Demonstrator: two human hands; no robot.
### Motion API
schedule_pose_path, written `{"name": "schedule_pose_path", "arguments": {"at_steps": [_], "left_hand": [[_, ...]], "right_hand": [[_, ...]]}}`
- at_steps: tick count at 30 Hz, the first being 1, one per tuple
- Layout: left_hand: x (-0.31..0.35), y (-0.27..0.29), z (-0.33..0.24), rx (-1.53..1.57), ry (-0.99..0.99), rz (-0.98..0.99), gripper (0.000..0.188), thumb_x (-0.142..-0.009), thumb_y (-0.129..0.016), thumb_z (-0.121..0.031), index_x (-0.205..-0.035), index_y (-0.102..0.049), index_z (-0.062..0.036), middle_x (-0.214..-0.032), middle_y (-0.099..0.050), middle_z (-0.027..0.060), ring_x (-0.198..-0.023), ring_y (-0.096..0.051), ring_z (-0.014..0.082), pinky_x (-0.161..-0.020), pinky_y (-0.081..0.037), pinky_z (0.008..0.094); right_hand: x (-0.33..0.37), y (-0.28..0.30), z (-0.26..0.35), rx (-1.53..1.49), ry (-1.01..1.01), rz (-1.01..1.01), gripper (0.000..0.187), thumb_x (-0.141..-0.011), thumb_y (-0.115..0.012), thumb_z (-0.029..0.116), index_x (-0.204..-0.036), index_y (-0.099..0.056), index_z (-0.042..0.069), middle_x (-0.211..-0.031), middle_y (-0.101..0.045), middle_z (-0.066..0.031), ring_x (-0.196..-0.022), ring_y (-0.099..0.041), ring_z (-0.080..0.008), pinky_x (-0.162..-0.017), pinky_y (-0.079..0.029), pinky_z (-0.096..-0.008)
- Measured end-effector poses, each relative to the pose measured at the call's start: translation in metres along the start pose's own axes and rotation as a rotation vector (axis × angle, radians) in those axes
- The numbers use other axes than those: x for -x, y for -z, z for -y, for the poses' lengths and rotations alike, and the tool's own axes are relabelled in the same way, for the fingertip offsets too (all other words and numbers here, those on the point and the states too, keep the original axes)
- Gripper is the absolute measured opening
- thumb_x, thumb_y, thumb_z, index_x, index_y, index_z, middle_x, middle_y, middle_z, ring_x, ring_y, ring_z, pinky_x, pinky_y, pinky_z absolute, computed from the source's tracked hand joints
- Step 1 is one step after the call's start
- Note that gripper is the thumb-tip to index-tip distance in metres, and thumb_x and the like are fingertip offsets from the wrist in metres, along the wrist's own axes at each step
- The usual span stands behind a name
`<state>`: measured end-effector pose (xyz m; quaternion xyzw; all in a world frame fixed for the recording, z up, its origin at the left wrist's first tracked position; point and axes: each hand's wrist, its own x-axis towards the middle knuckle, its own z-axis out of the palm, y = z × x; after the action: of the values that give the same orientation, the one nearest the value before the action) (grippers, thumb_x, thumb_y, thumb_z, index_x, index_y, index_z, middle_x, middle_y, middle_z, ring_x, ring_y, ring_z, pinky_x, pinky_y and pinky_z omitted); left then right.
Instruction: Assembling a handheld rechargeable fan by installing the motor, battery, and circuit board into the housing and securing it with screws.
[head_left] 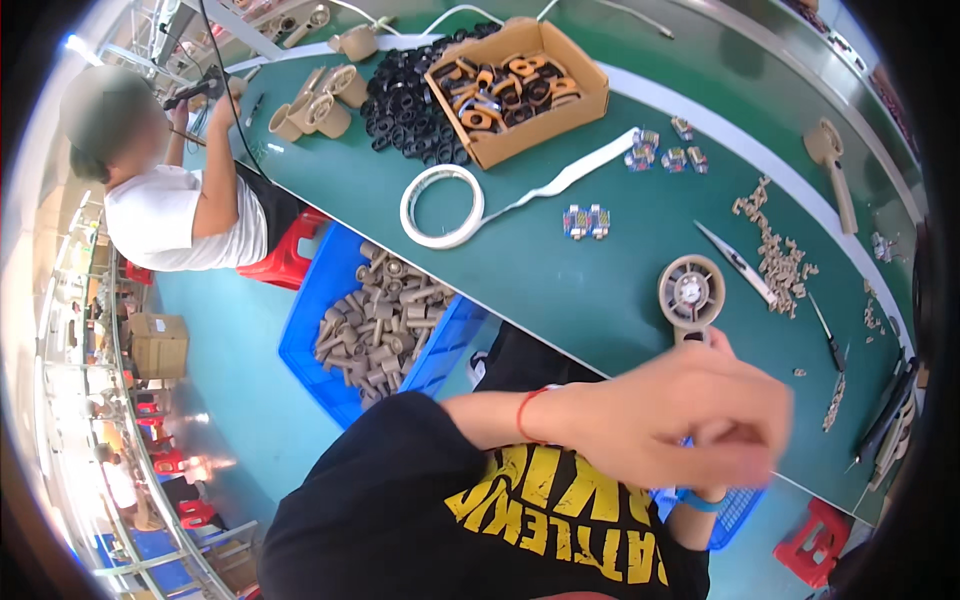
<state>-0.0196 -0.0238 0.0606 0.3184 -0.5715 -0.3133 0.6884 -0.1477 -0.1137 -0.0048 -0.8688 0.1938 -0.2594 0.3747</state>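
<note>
My left hand (680, 415), with a red string on its wrist, is raised over the table's near edge. Its fingers curl together, slightly blurred, and what they hold, if anything, cannot be made out. Behind it, mostly covered, my right hand (720, 343) grips a beige handheld fan housing (691, 290) by its handle. The round head faces up, showing spokes and a silvery centre. A blue band (700, 500) circles my right wrist. Past the fan lie white-bladed tweezers (735, 262) and a pile of small beige parts (785, 270).
On the green table (540, 290) are a tape roll (412, 208), small circuit boards (586, 222), black rings (400, 95) and a cardboard box (540, 130) of orange-and-black parts. A blue crate (310, 335) of beige housings stands at left. A co-worker (190, 210) sits far left.
</note>
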Motion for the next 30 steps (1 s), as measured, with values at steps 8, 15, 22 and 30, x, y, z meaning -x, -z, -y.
{"name": "schedule_pose_path", "arguments": {"at_steps": [8, 15, 22, 30], "left_hand": [[0.045, 0.003, 0.023, -0.994, 0.034, -0.131, 0.018, -0.078, -0.070, -0.019, -0.090, -0.060, -0.0092, -0.105, -0.057, 0.0073, -0.103, -0.051, 0.0262, -0.093, -0.036, 0.0424], [0.048, 0.011, 0.002, -1.126, 0.037, 0.003, 0.032, -0.075, -0.075, -0.029, -0.094, -0.060, -0.0082, -0.099, -0.055, 0.0075, -0.106, -0.049, 0.0270, -0.096, -0.034, 0.0449], [0.045, 0.006, -0.010, -1.184, 0.289, 0.183, 0.039, -0.072, -0.078, -0.032, -0.094, -0.057, -0.0064, -0.090, -0.050, 0.0066, -0.092, -0.048, 0.0243, -0.082, -0.039, 0.0381], [0.050, -0.003, 0.003, 0.405, 0.932, 0.290, 0.030, -0.097, -0.061, -0.028, -0.107, -0.060, 0.0007, -0.088, -0.066, 0.0075, -0.084, -0.066, 0.0171, -0.076, -0.051, 0.0302]], "right_hand": [[-0.023, 0.008, 0.013, -0.449, -0.271, 0.308, 0.033, -0.088, -0.054, 0.004, -0.120, -0.054, -0.004, -0.089, -0.065, -0.0080, -0.083, -0.060, -0.0121, -0.072, -0.050, -0.0261], [-0.027, 0.041, 0.001, -0.637, -0.610, 0.747, 0.036, -0.089, -0.062, 0.005, -0.122, -0.054, -0.004, -0.102, -0.064, -0.0117, -0.080, -0.065, -0.0162, -0.068, -0.053, -0.0256], [-0.008, 0.080, 0.007, -0.565, -0.510, 0.390, 0.046, -0.078, -0.071, 0.011, -0.118, -0.052, -0.001, -0.098, -0.066, -0.0125, -0.078, -0.067, -0.0189, -0.059, -0.053, -0.0242], [-0.026, 0.076, 0.024, -0.615, 0.002, 0.648, 0.031, -0.075, -0.079, 0.003, -0.104, -0.069, 0.001, -0.107, -0.068, -0.0141, -0.090, -0.069, -0.0253, -0.079, -0.054, -0.0336]]}}
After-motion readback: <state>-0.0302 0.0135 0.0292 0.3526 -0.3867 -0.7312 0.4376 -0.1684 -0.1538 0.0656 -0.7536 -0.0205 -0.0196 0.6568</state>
